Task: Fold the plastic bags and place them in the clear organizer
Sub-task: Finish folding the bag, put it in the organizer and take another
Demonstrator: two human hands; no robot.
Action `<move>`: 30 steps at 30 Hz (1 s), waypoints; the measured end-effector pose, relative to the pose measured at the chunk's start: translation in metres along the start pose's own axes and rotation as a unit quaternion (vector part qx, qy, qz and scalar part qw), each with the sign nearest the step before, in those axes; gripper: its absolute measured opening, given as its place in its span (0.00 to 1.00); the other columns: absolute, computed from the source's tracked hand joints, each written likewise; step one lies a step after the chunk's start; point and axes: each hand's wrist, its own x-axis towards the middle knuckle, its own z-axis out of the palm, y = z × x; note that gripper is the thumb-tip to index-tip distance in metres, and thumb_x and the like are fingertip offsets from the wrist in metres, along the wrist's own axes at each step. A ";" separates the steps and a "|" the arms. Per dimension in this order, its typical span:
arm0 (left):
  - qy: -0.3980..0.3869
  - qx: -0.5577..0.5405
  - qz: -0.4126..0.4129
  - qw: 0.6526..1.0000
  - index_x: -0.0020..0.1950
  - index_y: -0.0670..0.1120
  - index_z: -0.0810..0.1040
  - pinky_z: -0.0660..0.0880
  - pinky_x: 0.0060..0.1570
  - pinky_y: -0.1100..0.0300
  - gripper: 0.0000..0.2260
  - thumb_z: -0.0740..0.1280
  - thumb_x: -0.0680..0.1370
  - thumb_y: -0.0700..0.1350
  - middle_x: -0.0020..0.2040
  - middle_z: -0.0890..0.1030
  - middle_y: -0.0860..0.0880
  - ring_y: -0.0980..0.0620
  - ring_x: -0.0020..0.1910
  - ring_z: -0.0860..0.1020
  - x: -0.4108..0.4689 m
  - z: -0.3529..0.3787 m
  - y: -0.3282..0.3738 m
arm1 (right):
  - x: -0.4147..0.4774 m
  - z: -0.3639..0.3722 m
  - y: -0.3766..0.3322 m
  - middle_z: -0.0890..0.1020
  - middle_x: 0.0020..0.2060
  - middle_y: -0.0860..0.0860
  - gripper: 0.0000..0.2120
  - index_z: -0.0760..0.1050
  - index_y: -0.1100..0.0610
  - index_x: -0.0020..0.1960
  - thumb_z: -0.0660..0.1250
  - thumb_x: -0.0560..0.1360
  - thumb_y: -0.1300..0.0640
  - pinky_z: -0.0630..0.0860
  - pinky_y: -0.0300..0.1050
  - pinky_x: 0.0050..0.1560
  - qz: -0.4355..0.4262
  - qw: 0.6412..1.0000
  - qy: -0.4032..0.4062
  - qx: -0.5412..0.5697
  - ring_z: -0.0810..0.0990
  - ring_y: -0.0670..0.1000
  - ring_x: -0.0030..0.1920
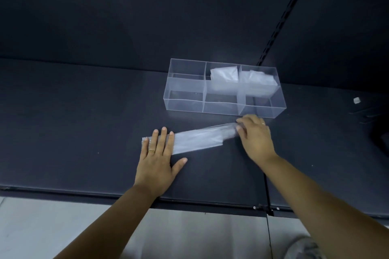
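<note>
A clear plastic bag [200,137], folded into a long narrow strip, lies on the dark shelf [84,122] in front of the clear organizer [183,105]. My left hand [156,161] presses flat on the strip's left end with straight, spread fingers. My right hand [255,137] pinches the strip's right end, fingers curled around it. The organizer has several compartments. Folded bags [225,74] sit in its back middle and back right compartments [257,81].
The shelf's front edge [189,202] runs below my wrists, with pale floor beneath. A slotted upright [273,33] rises behind the organizer. A small white piece [356,100] and dark objects lie at the far right.
</note>
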 end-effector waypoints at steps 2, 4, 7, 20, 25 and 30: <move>-0.001 0.016 0.035 0.999 0.77 0.48 0.38 0.35 0.74 0.50 0.38 0.28 0.72 0.68 0.79 0.42 0.47 0.47 0.77 0.38 0.004 -0.003 -0.009 | 0.006 -0.005 -0.001 0.77 0.57 0.51 0.12 0.76 0.54 0.60 0.65 0.77 0.52 0.63 0.51 0.60 0.038 0.999 -0.014 -0.028 0.72 0.55 0.60; -0.007 0.046 0.071 0.996 0.76 0.49 0.36 0.34 0.73 0.50 0.37 0.27 0.72 0.68 0.79 0.41 0.47 0.47 0.76 0.37 0.008 -0.006 -0.019 | 0.008 -0.010 -0.003 0.79 0.52 0.51 0.09 0.76 0.53 0.54 0.66 0.76 0.50 0.63 0.50 0.58 0.057 0.995 -0.050 -0.057 0.73 0.55 0.58; -0.016 0.073 0.098 0.992 0.77 0.48 0.36 0.34 0.74 0.48 0.37 0.29 0.73 0.68 0.79 0.41 0.47 0.48 0.76 0.36 0.014 -0.016 -0.025 | -0.002 -0.016 -0.005 0.76 0.52 0.52 0.10 0.77 0.56 0.50 0.64 0.77 0.50 0.65 0.49 0.58 0.061 0.990 -0.096 -0.088 0.71 0.55 0.59; 0.187 -0.439 -0.007 0.879 0.63 0.44 0.79 0.70 0.66 0.51 0.16 0.70 0.75 0.38 0.61 0.81 0.49 0.52 0.62 0.77 -0.061 -0.022 0.157 | -0.083 -0.094 -0.041 0.80 0.31 0.51 0.10 0.77 0.56 0.44 0.66 0.77 0.49 0.67 0.36 0.28 0.301 0.794 -0.402 0.343 0.74 0.45 0.28; 0.044 -0.688 -0.159 0.707 0.43 0.50 0.84 0.74 0.40 0.65 0.14 0.63 0.80 0.52 0.35 0.82 0.52 0.59 0.36 0.77 -0.064 -0.048 0.134 | -0.082 -0.091 -0.032 0.80 0.55 0.44 0.14 0.76 0.52 0.60 0.62 0.78 0.65 0.73 0.38 0.39 0.139 0.869 -0.302 0.366 0.75 0.46 0.35; -0.064 -0.771 -0.224 0.593 0.53 0.42 0.82 0.80 0.46 0.58 0.10 0.64 0.80 0.45 0.47 0.85 0.43 0.46 0.47 0.83 -0.047 -0.051 0.100 | -0.093 -0.045 -0.052 0.82 0.54 0.53 0.24 0.71 0.53 0.66 0.67 0.73 0.70 0.74 0.39 0.39 0.085 0.838 -0.341 0.417 0.78 0.49 0.41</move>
